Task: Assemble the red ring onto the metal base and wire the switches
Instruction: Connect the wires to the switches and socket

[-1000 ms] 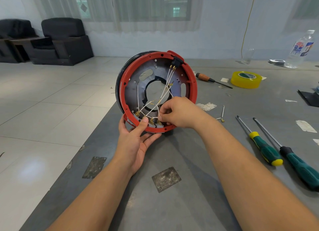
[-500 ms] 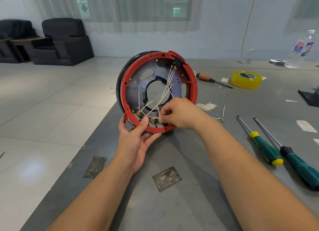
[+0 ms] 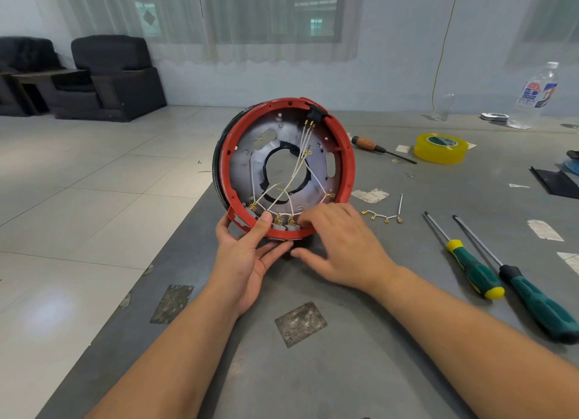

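Note:
The red ring (image 3: 348, 168) sits around the metal base (image 3: 247, 168), and the assembly stands tilted on edge on the grey table (image 3: 329, 378). White wires (image 3: 301, 171) run from a black switch (image 3: 315, 115) at the top to grey switches (image 3: 293, 227) at the bottom rim. My left hand (image 3: 244, 255) grips the lower rim, thumb inside and fingers underneath. My right hand (image 3: 341, 246) is spread beside it, fingertips touching the rim by the grey switches and holding nothing.
A loose wire harness (image 3: 383, 216) lies right of the ring. Two green-handled screwdrivers (image 3: 470, 268) (image 3: 532, 299) lie at the right. A wooden-handled screwdriver (image 3: 368, 144), yellow tape (image 3: 440, 149) and a bottle (image 3: 534, 99) sit farther back. The table's edge runs diagonally at the left.
My right hand has let go of the wires, dropped to the lower rim and spread its fingers. My left hand keeps its grip on the ring.

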A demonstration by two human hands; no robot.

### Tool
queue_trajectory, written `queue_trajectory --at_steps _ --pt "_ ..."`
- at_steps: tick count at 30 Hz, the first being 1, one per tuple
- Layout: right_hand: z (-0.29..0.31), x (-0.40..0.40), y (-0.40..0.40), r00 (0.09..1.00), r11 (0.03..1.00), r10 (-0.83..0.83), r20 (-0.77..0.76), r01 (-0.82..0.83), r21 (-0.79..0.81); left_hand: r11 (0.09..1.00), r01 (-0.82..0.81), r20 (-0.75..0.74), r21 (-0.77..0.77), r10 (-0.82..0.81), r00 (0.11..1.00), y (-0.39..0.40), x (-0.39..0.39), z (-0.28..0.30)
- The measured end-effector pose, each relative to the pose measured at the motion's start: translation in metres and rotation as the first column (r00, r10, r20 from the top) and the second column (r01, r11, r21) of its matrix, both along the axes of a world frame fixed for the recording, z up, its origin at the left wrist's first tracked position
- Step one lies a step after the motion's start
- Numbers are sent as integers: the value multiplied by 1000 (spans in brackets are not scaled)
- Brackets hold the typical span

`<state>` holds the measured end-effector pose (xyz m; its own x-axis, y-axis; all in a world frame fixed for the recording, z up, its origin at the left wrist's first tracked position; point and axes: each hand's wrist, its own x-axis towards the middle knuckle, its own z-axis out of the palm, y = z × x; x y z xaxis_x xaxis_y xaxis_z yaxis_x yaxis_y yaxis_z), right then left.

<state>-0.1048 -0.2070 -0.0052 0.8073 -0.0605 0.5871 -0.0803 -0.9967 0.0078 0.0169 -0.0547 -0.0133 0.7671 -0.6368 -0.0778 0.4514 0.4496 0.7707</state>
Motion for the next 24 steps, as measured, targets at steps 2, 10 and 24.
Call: queue_trajectory --at_steps 2,10,24 --pt "-6 1 -1 999 997 -7 44 11 -82 1000 8 6 6 -8 1000 0 -1 1" --pt "-8 4 -11 977 981 73 201 -34 -190 995 30 4 100 -31 1000 1 2 4" --pt "-6 -3 -18 988 992 49 144 -31 -124 993 53 49 103 -58 997 5 -1 7"
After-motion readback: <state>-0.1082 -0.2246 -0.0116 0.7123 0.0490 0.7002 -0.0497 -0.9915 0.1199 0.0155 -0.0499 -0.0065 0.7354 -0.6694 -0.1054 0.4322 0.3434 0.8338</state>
